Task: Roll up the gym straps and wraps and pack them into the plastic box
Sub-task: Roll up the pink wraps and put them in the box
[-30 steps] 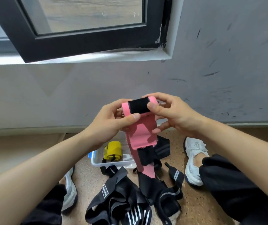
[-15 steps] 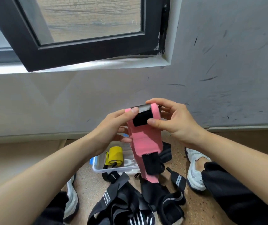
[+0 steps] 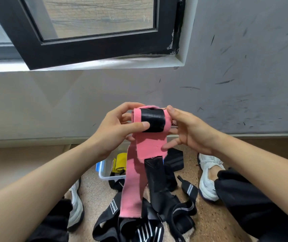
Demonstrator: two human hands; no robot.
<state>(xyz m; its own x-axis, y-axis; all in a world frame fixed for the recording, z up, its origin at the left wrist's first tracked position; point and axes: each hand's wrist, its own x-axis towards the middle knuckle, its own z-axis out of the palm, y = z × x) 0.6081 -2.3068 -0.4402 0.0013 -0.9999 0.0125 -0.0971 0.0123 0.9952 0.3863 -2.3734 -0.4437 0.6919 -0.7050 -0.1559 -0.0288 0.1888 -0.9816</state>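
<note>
Scuffed grey wall (image 3: 244, 84) and speckled floor (image 3: 209, 215) lie beyond. 2 hands hold the pink wrap (image 3: 150, 145) raised, wrists bent inward: the left hand (image 3: 115, 130) pinches the roll, thumb on its black patch; the right hand (image 3: 190, 131) grips its right end. Rolling looks partway, the tail hanging over black straps (image 3: 166, 206). Next, wind it in, then reach the plastic box (image 3: 103, 172) on the floor.

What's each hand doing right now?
Left hand: grips the pink wrap, thumb pressing its rolled end.
Right hand: holds the same roll's other side.
</note>
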